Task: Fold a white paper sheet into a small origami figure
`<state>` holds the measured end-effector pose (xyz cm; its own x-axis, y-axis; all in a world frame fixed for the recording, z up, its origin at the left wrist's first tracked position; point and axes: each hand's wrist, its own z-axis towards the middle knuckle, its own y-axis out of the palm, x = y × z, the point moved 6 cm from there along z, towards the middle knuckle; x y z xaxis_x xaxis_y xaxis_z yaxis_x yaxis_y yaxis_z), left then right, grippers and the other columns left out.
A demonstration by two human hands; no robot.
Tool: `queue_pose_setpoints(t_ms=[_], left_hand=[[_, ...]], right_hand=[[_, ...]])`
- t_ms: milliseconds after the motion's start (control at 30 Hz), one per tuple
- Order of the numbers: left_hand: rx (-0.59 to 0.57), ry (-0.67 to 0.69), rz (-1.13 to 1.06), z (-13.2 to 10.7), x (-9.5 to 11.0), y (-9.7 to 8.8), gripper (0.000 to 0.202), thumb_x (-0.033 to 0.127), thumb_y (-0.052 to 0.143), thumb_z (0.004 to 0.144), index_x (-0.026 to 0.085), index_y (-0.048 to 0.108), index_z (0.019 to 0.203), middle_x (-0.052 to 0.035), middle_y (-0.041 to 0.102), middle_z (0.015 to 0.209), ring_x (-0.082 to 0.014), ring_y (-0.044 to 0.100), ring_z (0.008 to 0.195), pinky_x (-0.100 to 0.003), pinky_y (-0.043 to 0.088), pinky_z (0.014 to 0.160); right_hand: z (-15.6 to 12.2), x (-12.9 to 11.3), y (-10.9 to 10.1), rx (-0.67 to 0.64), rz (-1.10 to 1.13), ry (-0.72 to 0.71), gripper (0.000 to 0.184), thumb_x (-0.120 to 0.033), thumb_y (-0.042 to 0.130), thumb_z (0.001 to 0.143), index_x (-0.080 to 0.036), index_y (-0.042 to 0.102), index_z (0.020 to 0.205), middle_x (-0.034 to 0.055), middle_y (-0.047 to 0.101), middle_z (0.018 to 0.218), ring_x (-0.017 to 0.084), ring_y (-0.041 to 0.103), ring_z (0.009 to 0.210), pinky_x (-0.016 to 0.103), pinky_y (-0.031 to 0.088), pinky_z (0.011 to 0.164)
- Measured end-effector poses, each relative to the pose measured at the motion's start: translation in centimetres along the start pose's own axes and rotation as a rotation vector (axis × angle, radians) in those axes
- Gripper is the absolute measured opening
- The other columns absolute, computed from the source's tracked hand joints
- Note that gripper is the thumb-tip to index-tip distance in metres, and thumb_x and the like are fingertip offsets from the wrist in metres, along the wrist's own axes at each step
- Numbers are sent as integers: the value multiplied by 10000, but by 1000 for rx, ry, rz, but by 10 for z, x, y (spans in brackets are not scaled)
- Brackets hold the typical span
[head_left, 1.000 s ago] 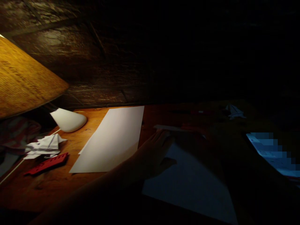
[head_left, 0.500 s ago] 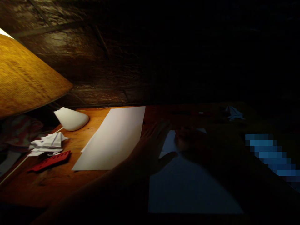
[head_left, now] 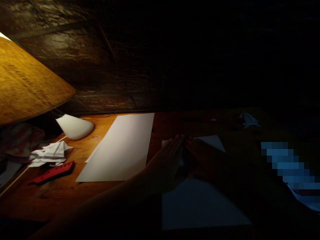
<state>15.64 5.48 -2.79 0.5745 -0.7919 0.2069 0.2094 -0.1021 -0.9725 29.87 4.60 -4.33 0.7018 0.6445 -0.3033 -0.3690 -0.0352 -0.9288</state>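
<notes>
A sheet of paper (head_left: 200,206) lies in deep shadow on the wooden table (head_left: 65,196), its far end folded into flaps with one corner (head_left: 212,141) showing. My left hand (head_left: 166,160) lies flat on the folded part, fingers stretched out and together. My right hand (head_left: 205,156) rests beside it, fingertips meeting the left ones, fingers flat on the paper; it is very dark. Neither hand grips anything.
A blank white sheet (head_left: 120,148) lies lit to the left. A lampshade (head_left: 27,83) hangs over the left edge, beside a white lamp base (head_left: 75,126), folded paper pieces (head_left: 48,153) and a red ruler (head_left: 51,171). A small folded paper (head_left: 247,120) sits far right; a blurred blue screen (head_left: 287,163) glows.
The paper's far end has been folded into flaps. Both hands have come together over the fold, pressing flat, and the right hand moved toward the left hand.
</notes>
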Motion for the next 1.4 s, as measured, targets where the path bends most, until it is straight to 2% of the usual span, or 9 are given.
queue_pose_setpoints(t_ms=[100, 333, 500, 633, 833, 967, 1067, 1233, 1400], left_hand=[[-7, 7, -23, 0, 0, 3, 945, 369, 608, 844, 2, 112, 1560, -293, 190, 1653, -389, 161, 1563, -544, 264, 1262], [-3, 47, -70, -4, 11, 2, 967, 417, 632, 823, 35, 141, 1563, -261, 199, 1661, -380, 154, 1566, -552, 195, 1284], [33, 55, -106, -3, 11, 1, 979, 474, 632, 850, 44, 137, 1577, -233, 219, 1662, -356, 166, 1566, -514, 207, 1289], [46, 41, -123, -3, 10, -2, 962, 516, 618, 878, 44, 143, 1568, -265, 247, 1638, -393, 210, 1547, -560, 251, 1260], [12, 14, -102, -3, 12, -3, 980, 648, 641, 839, 47, 255, 1509, -297, 252, 1619, -447, 233, 1521, -595, 282, 1232], [72, -19, -84, 3, 10, -5, 912, 658, 655, 827, 79, 348, 1461, -271, 376, 1550, -446, 367, 1439, -616, 348, 1174], [125, -25, -79, 5, 7, -7, 910, 649, 677, 811, 89, 364, 1455, -244, 450, 1486, -416, 450, 1366, -594, 387, 1148], [92, -48, -40, 1, 0, -9, 876, 606, 665, 834, 55, 373, 1450, -268, 402, 1531, -433, 377, 1440, -591, 342, 1192], [38, 8, -76, 0, 8, -4, 1122, 696, 650, 828, 26, 141, 1570, -264, 234, 1650, -389, 201, 1552, -545, 252, 1266]], right_hand=[[-2, -6, 1, 19, -4, 19, 1114, -816, 497, 846, -23, 264, 1592, 225, 275, 1655, 319, 247, 1551, 531, 250, 1267], [-2, -19, -3, 0, -23, 48, 1126, -819, 447, 865, -39, 152, 1623, 216, 225, 1675, 314, 159, 1573, 535, 201, 1279], [1, -21, -4, -31, -34, 102, 1108, -760, 494, 887, 38, 193, 1594, 285, 261, 1640, 364, 228, 1548, 558, 260, 1257], [-3, -19, -6, 15, -72, 182, 1035, -711, 529, 888, 28, 283, 1569, 300, 312, 1617, 392, 303, 1518, 575, 331, 1218], [-12, -11, -2, 63, -168, 356, 1085, -773, 568, 815, 28, 384, 1523, 325, 341, 1595, 469, 346, 1476, 624, 392, 1149], [-6, -13, -11, 82, -248, 352, 1054, -786, 515, 844, 69, 464, 1459, 356, 424, 1530, 494, 427, 1410, 647, 379, 1139], [-1, -16, -19, 72, -275, 317, 910, -716, 424, 936, 30, 502, 1452, 306, 522, 1476, 462, 527, 1326, 648, 401, 1116], [5, -24, -16, 43, -220, 195, 886, -676, 386, 973, 33, 438, 1502, 272, 410, 1580, 415, 427, 1438, 574, 387, 1174], [5, -28, -8, 82, -233, 198, 918, -677, 418, 960, 56, 400, 1513, 287, 393, 1585, 430, 431, 1426, 582, 408, 1156]])
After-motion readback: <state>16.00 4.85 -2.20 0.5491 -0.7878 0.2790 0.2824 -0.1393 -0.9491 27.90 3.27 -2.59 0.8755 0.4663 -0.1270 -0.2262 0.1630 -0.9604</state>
